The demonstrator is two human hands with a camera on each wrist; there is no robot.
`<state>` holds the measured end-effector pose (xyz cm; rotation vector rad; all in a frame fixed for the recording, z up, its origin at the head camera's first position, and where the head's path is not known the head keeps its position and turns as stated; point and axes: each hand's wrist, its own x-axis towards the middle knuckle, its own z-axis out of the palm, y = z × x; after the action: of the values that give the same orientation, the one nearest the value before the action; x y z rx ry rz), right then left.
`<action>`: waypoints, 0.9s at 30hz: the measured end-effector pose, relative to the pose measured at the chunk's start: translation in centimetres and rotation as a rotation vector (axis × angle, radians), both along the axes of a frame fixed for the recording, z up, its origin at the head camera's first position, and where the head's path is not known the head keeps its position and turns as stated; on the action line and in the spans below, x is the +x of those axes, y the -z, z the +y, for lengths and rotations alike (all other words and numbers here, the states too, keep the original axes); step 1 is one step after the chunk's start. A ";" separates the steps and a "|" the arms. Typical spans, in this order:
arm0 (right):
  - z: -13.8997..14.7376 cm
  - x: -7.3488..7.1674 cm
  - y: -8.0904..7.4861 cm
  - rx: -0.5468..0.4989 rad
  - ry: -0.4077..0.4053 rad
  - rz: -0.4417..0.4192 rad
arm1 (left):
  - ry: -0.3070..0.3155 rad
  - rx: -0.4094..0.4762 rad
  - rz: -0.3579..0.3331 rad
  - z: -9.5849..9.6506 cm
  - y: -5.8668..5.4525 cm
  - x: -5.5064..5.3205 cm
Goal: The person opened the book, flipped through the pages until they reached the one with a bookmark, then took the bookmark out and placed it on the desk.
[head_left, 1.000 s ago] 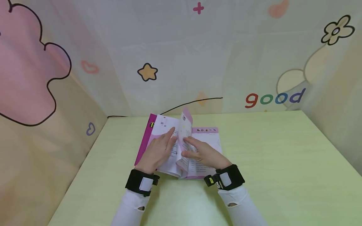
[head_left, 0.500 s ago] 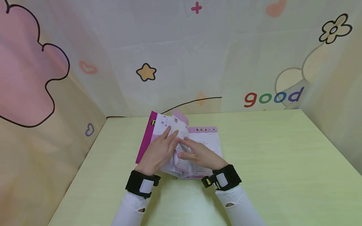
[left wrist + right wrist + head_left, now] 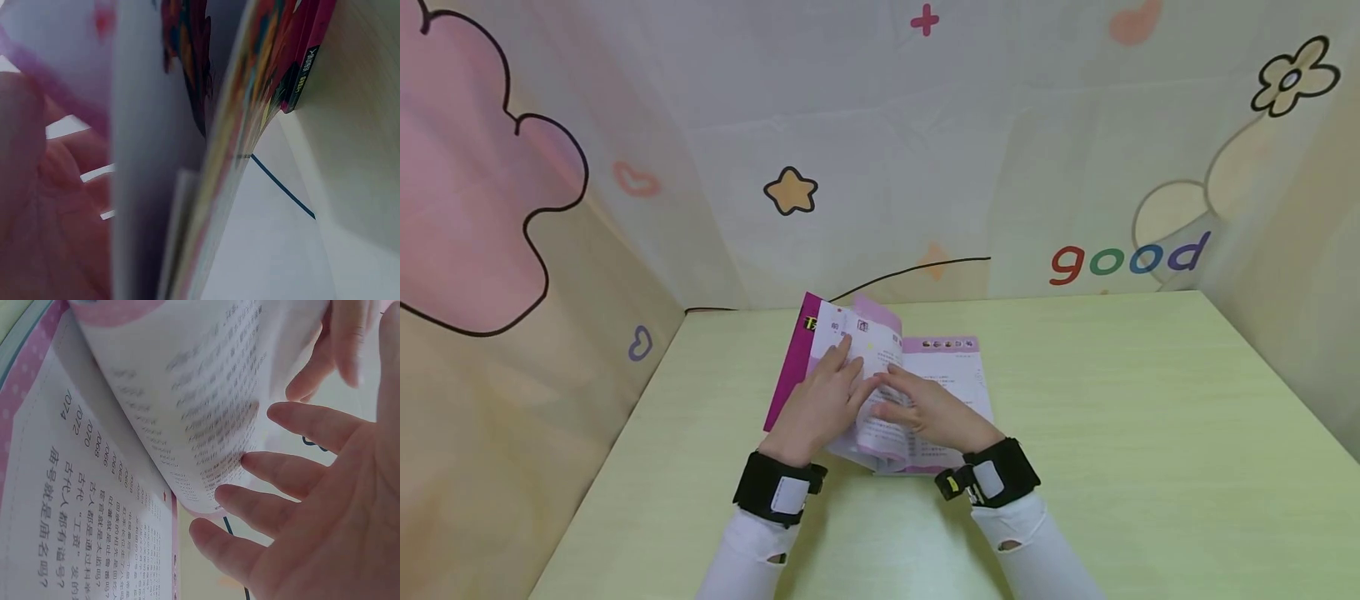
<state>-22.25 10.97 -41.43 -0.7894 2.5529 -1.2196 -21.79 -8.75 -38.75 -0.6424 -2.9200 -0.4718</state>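
An open book with printed, pink-bordered pages lies at the table's middle, its magenta cover showing at the left. My left hand rests on the left pages, fingers extended. A leaf curls over leftward beside it. My right hand has its fingertips against this leaf, near the left thumb. In the right wrist view the right fingers are spread and nearly straight along the curved page. The left wrist view shows the left palm beside the lifted page edges.
The pale green table extends on both sides of the book. A fabric backdrop with cartoon prints and the word "good" stands behind and at the sides. Each wrist wears a black strap over a white sleeve.
The leaf, standing near upright over the spine, has swung left over the left page. My right hand has shifted slightly left with it; the left hand stays on the pages.
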 end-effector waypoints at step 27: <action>0.0 0.5 -0.7 0.031 0.047 -0.049 | 0.198 -0.227 0.003 0.4 0.4 0.5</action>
<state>-21.76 10.98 -40.70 -0.6877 2.5583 -1.1947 -21.25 -8.38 -39.15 -0.9662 -2.9455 -0.1562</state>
